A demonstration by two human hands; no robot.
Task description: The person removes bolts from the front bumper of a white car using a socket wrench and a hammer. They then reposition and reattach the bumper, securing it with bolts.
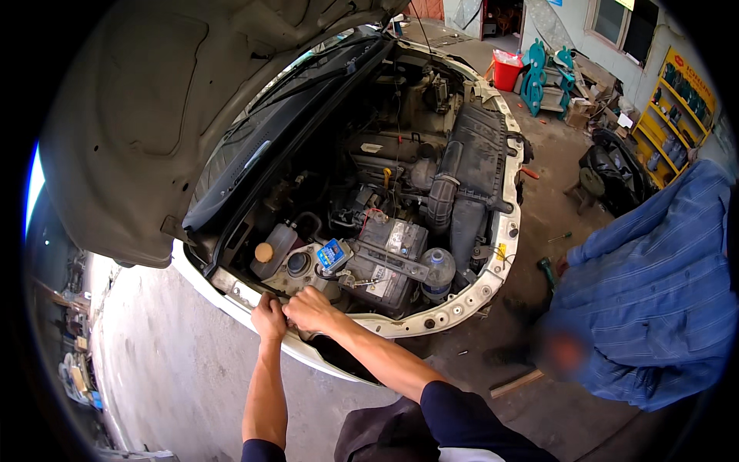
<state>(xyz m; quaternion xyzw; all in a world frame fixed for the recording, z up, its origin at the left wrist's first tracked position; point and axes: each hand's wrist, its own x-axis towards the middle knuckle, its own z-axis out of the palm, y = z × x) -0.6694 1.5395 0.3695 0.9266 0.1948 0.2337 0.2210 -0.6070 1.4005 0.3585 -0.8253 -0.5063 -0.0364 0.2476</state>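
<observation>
My left hand (269,316) is closed over the near fender edge (242,290) of a white car with its hood up. My right hand (309,309) is closed just beside it, close to the same edge. Whatever their fingers grip is hidden or too small to name. Beyond them lie the round strut mount (298,264) and a fluid tank (275,252) with a yellowish cap. A blue-labelled box (332,253) rests beside the car battery (397,241). Wrench-like metal tools (369,282) lie on the battery's near side. A clear plastic bottle (439,274) stands at its right.
The raised hood (123,123) hangs over the upper left. At right, a person in a blue striped shirt (654,300) bends near the car's front. A wooden strip (516,383) and a screwdriver (560,236) lie on the floor. Farther back are a red bucket (506,73) and yellow shelf (660,123).
</observation>
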